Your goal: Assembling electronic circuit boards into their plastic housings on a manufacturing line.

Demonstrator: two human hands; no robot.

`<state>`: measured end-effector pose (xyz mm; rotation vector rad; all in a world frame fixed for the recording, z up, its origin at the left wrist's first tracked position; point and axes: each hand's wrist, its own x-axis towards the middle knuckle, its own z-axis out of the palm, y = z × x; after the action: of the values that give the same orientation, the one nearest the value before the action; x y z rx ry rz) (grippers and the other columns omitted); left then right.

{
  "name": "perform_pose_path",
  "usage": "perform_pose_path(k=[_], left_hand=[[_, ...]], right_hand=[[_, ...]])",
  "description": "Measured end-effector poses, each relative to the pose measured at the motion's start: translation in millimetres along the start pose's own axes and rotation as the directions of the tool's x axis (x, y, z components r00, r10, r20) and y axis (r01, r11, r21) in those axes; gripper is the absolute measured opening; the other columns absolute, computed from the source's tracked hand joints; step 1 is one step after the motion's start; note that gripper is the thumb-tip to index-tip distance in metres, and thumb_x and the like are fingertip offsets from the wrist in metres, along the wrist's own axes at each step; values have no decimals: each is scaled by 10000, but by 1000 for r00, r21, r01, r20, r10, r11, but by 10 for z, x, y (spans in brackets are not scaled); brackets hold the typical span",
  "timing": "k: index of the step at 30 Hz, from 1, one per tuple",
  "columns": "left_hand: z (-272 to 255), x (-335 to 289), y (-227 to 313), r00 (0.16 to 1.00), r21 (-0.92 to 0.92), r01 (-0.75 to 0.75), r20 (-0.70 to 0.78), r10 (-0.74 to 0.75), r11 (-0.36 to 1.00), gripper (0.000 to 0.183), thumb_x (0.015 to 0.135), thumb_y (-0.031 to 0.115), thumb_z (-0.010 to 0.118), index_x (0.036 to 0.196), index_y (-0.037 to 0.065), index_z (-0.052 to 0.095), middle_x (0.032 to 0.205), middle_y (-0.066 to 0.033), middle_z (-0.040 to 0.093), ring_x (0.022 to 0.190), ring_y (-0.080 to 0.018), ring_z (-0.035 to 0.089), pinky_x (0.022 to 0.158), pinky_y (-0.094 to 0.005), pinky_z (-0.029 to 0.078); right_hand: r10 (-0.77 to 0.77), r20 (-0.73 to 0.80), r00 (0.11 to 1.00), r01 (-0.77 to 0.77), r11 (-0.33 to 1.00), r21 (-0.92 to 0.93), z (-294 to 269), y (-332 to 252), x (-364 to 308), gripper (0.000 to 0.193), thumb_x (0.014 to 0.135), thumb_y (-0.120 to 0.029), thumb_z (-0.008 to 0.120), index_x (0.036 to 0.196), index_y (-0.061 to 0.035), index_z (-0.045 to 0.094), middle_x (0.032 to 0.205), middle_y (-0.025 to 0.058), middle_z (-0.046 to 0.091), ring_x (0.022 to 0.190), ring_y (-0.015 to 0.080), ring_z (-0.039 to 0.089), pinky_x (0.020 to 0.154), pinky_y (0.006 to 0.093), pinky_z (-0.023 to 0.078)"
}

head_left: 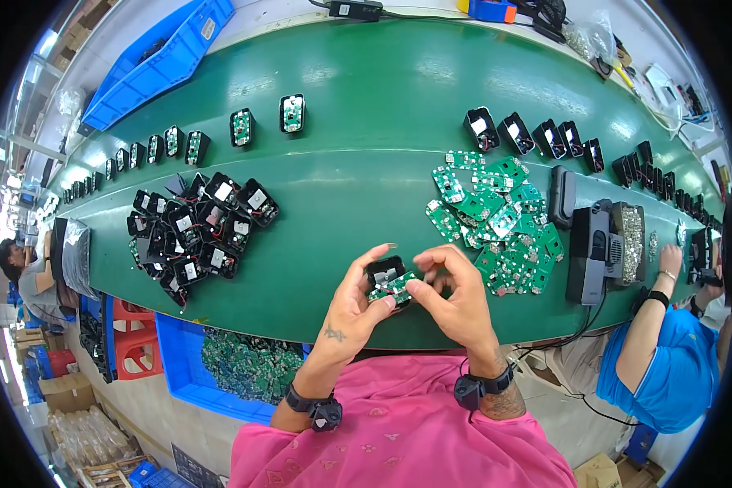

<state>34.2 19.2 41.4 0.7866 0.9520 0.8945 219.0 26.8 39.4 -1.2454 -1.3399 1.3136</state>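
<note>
Holding circuit board [394,287] between hands [457,299]

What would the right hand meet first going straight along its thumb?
Likely the green circuit board by the right hand's thumb tip, then the black housing in the left hand; whether it already touches is unclear.

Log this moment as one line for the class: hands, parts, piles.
left hand: holds case; right hand: touches board; board: over part of case; case pile: table, left; board pile: table, right
</note>
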Motion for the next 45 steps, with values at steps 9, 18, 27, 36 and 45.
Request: perform_pose_path(k=[9, 18, 27, 36, 45], left_hand=[[-6, 28, -138, 996, 99, -81, 32, 78, 992, 641, 912, -24, 603, 1492, 25, 336, 1313, -126, 554, 1209, -183, 556, 1027, -344, 486], [22, -6, -36, 992, 33, -125, -24, 126, 992, 642, 897, -39, 611, 1484, 20, 358, 1315, -98, 531, 1209, -168, 545, 1017, -315, 471], [66, -75, 21, 997, -48, -32, 75, 36, 998, 645, 900, -51, 576, 1496, 33, 344, 1319, -131, 553, 1208, -199, 574, 928, -313, 539], [32, -92, 40, 975, 36, -217, -38, 218, 976, 626, 877, -97, 567, 1467, -6, 380, 1332, -129, 541, 1215, -181, 545, 1070, -337, 428], [21, -145, 167, 968, 233, -243, 1, 250, 942, 645, 887, -107, 549, 1495, -10, 357, 1360, -137, 536, 1225, -176, 532, 1077, -322, 402]], right_hand=[[-306, 84, 948, 314, 863, -395, 143, -30, -30, 167, 804, -93, 751, 967, -128, 767, 1328, 127, 535, 1261, 310, 436, 986, 438, 429], [-325, -42, 945, 289, 887, -360, 221, 17, -171, 118, 795, -96, 774, 905, -138, 762, 1288, 111, 543, 1225, 305, 443, 967, 431, 414], [-389, -33, 921, 362, 883, -299, 212, -44, -140, 76, 788, -70, 756, 858, -100, 752, 1262, 109, 547, 1240, 308, 438, 985, 428, 405], [-499, -76, 863, 405, 775, -485, 277, 20, -132, 90, 763, -19, 743, 844, -41, 709, 875, 77, 598, 816, 235, 581, 629, 332, 453], [-494, 161, 854, 512, 744, -430, 133, -171, 5, 84, 747, 7, 721, 781, -25, 650, 700, 77, 583, 617, 246, 570, 548, 361, 443]])
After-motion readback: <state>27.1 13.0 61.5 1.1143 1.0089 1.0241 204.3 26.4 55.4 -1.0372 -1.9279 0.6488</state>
